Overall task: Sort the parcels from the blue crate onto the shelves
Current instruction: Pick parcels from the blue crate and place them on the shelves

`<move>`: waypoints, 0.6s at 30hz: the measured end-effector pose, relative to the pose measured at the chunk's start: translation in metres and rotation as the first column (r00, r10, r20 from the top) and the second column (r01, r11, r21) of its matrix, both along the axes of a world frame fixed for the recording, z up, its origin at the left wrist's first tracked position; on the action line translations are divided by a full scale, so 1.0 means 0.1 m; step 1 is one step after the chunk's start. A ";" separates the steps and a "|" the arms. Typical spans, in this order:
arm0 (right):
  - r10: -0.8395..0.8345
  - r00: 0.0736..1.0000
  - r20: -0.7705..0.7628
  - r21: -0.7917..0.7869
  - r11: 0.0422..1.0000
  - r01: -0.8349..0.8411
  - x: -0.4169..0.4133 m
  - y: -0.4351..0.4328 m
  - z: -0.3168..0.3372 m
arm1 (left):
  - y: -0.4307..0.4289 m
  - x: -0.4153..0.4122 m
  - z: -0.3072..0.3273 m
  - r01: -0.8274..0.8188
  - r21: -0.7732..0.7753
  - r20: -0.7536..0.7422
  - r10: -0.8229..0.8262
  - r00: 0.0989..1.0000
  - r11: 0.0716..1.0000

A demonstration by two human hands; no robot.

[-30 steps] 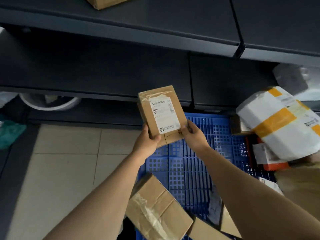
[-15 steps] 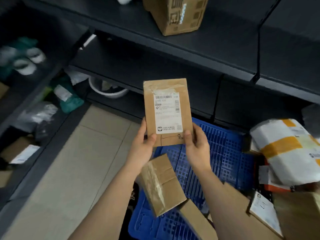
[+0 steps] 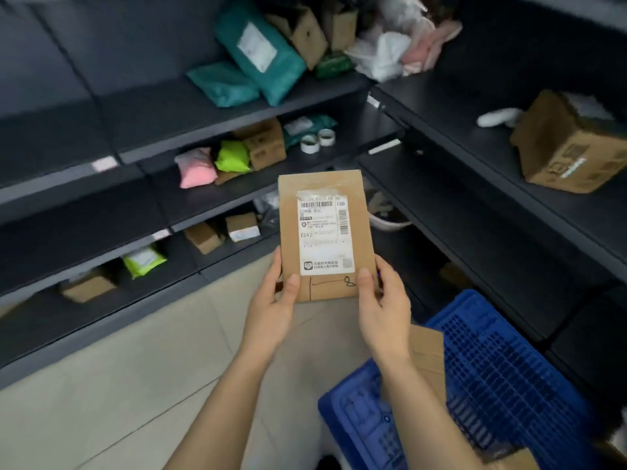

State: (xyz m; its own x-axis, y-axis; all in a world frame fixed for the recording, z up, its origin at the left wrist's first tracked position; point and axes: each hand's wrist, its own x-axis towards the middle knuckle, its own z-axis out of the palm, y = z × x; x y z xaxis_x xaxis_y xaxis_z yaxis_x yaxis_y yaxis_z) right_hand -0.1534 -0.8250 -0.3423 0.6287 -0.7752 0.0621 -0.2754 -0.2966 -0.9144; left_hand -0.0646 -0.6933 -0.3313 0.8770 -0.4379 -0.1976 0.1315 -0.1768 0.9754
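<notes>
The flat brown cardboard parcel [image 3: 325,236], label up, is held above the pale tiled floor [image 3: 135,385] near the blue plastic crate [image 3: 502,368]. The left hand [image 3: 271,312] and right hand [image 3: 385,308] each have their grip clamped on a lower corner. This looks like label-checking; the next move calls for choosing among the dark metal shelves [image 3: 84,232].

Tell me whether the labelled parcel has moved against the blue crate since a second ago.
Yes. The labelled parcel, earlier over the blue crate, is now up and left of it, above the floor tiles.
</notes>
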 end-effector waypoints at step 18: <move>0.489 0.871 0.053 0.033 0.871 -0.491 1.28 3.63 0.16 | 3.84 0.45 0.27 -0.500 0.115 0.088 0.493 0.866 0.858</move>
State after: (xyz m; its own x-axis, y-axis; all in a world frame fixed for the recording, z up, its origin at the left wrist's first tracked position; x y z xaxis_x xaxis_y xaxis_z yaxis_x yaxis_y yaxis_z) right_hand -0.0253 -0.4622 -0.3266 0.9259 -0.3713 0.0697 -0.0667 -0.3423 -0.9372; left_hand -0.0195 -0.3095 -0.3044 0.9820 0.0847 -0.1686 0.1838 -0.2268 0.9564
